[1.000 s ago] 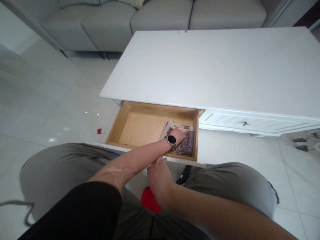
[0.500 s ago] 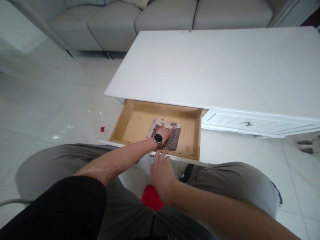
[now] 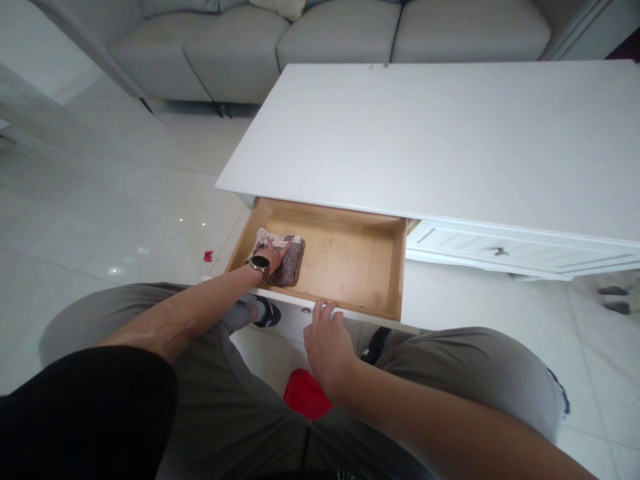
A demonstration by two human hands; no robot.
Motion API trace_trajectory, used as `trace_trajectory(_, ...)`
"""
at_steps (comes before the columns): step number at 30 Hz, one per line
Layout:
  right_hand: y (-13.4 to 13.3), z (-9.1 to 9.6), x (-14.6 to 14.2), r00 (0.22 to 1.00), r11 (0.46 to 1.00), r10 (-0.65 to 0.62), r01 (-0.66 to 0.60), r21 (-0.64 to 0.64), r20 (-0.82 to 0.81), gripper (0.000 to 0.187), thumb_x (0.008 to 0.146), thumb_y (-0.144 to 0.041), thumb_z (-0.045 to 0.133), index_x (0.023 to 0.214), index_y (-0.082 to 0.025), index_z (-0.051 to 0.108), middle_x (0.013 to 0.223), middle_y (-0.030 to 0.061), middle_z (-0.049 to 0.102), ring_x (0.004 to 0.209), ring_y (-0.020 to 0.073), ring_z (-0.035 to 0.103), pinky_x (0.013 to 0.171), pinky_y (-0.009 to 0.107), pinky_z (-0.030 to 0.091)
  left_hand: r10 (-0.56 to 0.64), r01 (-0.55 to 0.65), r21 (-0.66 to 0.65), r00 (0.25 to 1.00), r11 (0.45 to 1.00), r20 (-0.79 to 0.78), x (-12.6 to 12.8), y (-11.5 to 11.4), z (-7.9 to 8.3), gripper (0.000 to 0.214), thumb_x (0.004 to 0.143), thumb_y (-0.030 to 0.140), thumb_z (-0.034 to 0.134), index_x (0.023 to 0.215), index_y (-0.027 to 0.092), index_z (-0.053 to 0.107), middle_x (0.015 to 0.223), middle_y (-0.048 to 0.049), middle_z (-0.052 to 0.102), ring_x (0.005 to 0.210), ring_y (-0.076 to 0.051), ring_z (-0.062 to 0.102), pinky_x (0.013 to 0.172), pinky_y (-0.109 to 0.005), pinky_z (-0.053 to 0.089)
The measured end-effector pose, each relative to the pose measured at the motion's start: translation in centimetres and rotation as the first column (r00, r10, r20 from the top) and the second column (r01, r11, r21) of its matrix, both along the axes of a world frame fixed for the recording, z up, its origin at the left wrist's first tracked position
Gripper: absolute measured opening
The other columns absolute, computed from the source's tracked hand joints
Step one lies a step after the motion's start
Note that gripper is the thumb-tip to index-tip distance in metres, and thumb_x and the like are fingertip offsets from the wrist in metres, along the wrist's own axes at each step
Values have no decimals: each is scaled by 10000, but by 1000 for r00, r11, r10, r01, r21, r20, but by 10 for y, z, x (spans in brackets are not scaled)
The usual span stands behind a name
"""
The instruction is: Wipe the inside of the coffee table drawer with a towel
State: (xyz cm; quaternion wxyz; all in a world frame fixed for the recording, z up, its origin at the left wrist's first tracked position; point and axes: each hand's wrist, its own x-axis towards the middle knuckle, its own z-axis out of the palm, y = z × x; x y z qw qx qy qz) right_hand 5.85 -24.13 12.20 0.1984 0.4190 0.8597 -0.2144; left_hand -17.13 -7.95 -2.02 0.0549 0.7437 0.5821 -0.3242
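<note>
A wooden drawer [image 3: 350, 257] stands pulled out from a white low table [image 3: 440, 140]. Inside it, at the left end, lies a folded purple and cream cloth [image 3: 287, 257]. My left hand [image 3: 273, 257], with a watch on the wrist, presses flat on that cloth with its fingers stretched out. My right hand [image 3: 327, 340] rests on the drawer's white front edge, fingers curled over the rim near a small knob.
A second drawer [image 3: 500, 250] to the right is closed. A grey sofa [image 3: 320, 33] stands behind the table. A red object [image 3: 305, 393] lies on the tiled floor between my knees. A small red scrap [image 3: 208, 255] lies on the floor at left.
My left hand has slid the cloth from the drawer's right end across to its left end. My right hand has stayed on the drawer front.
</note>
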Motion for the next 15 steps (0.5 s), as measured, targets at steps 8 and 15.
trace_trajectory(8, -1, 0, 0, 999, 999, -31, 31, -12, -27, 451, 995, -99, 484, 1389, 30, 663, 1596, 370, 390, 1433, 495, 501, 1054, 674, 509, 2, -2, -6, 1000, 1000, 24, -10, 6, -8, 842, 970, 106, 473, 1720, 201, 101, 1605, -418, 356, 1079, -418, 759, 874, -516, 605)
trace_trajectory(15, -1, -4, 1, 999, 999, -37, 37, -18, -30, 444, 1006, -120, 473, 1380, 11, 673, 1611, 351, 394, 1439, 466, 505, 1054, 653, 512, 57, -55, -52, 998, 997, 39, -4, 30, -1, 965, 932, 184, 609, 1721, 191, 54, 1592, -377, 426, 1194, -435, 704, 943, -496, 580)
